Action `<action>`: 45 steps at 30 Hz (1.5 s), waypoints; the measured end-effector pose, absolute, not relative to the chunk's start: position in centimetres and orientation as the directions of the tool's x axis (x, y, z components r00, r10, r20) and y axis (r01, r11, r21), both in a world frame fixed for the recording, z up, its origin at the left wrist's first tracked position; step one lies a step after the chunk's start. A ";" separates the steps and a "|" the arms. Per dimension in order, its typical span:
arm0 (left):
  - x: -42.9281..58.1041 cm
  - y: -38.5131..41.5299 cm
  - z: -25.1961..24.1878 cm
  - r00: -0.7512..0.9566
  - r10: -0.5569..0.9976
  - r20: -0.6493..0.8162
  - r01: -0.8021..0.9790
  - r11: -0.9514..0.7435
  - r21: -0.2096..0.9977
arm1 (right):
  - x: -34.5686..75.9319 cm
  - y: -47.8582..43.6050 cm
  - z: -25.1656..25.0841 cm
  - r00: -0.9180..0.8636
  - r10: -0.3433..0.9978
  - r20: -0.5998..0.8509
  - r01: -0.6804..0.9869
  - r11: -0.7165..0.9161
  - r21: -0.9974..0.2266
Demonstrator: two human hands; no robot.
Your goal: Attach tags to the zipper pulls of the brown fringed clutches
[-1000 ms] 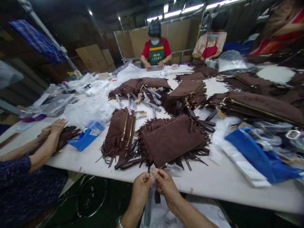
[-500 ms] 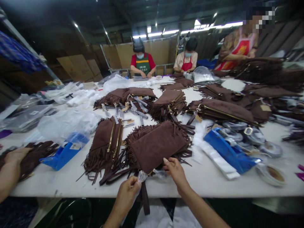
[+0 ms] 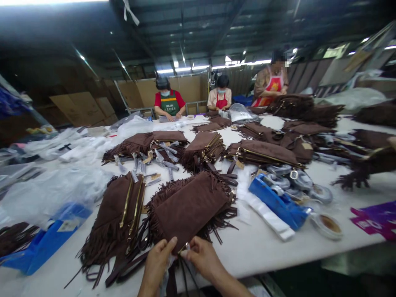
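Note:
A dark brown fringed suede bag (image 3: pixel 192 206) lies in front of me on top of other fringed bags, its near corner pointing at me. My left hand (image 3: pixel 159 262) is closed at that corner, thumb along the edge, with clear plastic film (image 3: pixel 168 268) hanging from its fingers. My right hand (image 3: pixel 202 258) pinches a small metal fitting (image 3: pixel 185 247) at the same corner; the fingers partly cover it. A dark wrist strap hangs below, between the hands. To the left lies another fringed bag (image 3: pixel 113 206) with gold zips.
Blue tape dispensers stand left (image 3: pixel 46 243) and right (image 3: pixel 275 202), with a tape roll (image 3: pixel 326 227) nearby. More brown bags (image 3: pixel 262 152) and clear plastic bags (image 3: pixel 55 189) cover the table. Three co-workers are across it; another person's hand (image 3: pixel 392 142) shows at the right edge.
My view has swung right. My right hand has moved from the bag's edge to the corner beside my left hand. The neighbour's hand at the left has gone out of view.

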State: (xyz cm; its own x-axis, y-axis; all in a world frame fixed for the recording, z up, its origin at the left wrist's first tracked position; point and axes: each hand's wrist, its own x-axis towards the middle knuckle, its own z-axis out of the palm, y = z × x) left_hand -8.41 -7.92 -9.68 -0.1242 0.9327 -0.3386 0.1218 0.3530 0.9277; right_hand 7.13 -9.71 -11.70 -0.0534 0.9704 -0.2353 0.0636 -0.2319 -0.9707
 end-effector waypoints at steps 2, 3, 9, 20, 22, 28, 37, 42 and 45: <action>-8.3 -7.4 -9.2 -0.110 0.931 -0.349 0.100 0.360 0.928 | 7.6 -10.0 -11.1 -0.077 0.988 -0.131 0.232 -0.110 -0.967; -8.3 -7.3 -8.8 -0.102 0.930 -0.353 0.096 0.362 0.927 | 8.1 -10.2 -10.7 -0.075 0.994 -0.079 0.315 -0.051 -0.948; -7.7 -7.6 -5.3 -0.067 0.910 -0.410 -0.060 0.406 0.912 | 11.4 -10.7 -8.2 -0.006 0.933 0.360 0.752 0.242 -0.614; -7.9 -6.9 -4.0 0.007 0.945 -0.328 -0.089 0.327 0.941 | 12.2 -6.4 -8.3 -0.033 0.855 0.518 0.708 0.386 -0.591; -8.1 -6.1 -4.0 0.028 0.962 -0.273 0.000 0.273 0.962 | 12.5 -5.5 -7.9 -0.022 0.837 0.547 0.692 0.408 -0.596; -9.2 -3.8 -7.5 -0.107 0.946 -0.306 0.268 0.324 0.907 | 12.0 -7.3 -9.5 0.100 0.863 0.496 0.648 0.322 -0.691; -10.4 -5.6 -7.9 -0.247 0.946 -0.209 0.211 0.263 0.941 | 7.8 -9.0 -10.6 -0.058 0.934 0.352 0.689 0.293 -0.663; -10.5 -5.6 -7.4 -0.153 0.924 -0.352 0.078 0.366 0.927 | 6.5 -7.7 -10.7 0.026 0.963 0.269 0.644 0.190 -0.741; -10.0 -4.7 -6.8 -0.089 0.910 -0.406 0.099 0.413 0.905 | 7.4 -7.2 -10.2 0.022 0.986 0.165 0.498 0.132 -0.857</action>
State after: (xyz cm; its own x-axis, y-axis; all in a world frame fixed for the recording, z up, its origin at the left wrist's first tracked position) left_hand -9.98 -4.73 -6.76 -0.0890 0.9097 -0.4057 0.0991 0.4134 0.9052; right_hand 7.44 -7.22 -10.19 0.0224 0.9860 0.1649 0.4983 0.1320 -0.8569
